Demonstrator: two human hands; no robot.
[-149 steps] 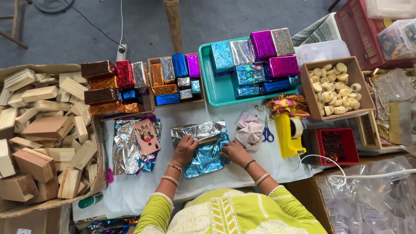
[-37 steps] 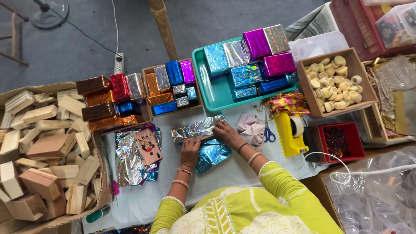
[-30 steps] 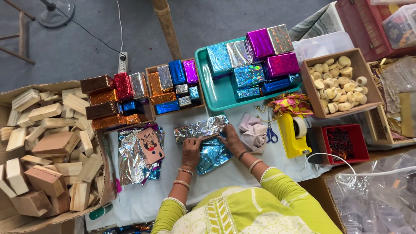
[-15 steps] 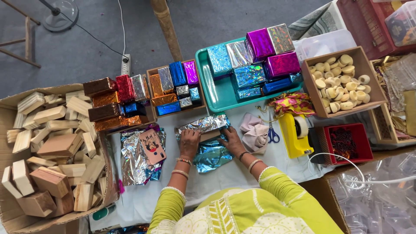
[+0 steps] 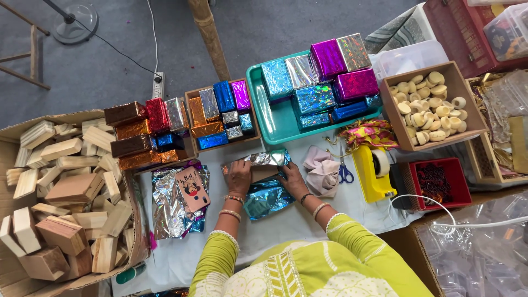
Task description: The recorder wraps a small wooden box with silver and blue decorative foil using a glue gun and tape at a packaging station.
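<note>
Glossy, crinkled metallic foil sheet [image 5: 264, 181] (silver and blue) wraps a block. Rough, matt bare wooden blocks [image 5: 60, 192] fill a cardboard box. A smooth teal plastic tray [image 5: 269, 124] holds shiny foil-wrapped boxes [image 5: 330, 71]. Soft matt cloth [image 5: 322, 173] lies nearby.
</note>
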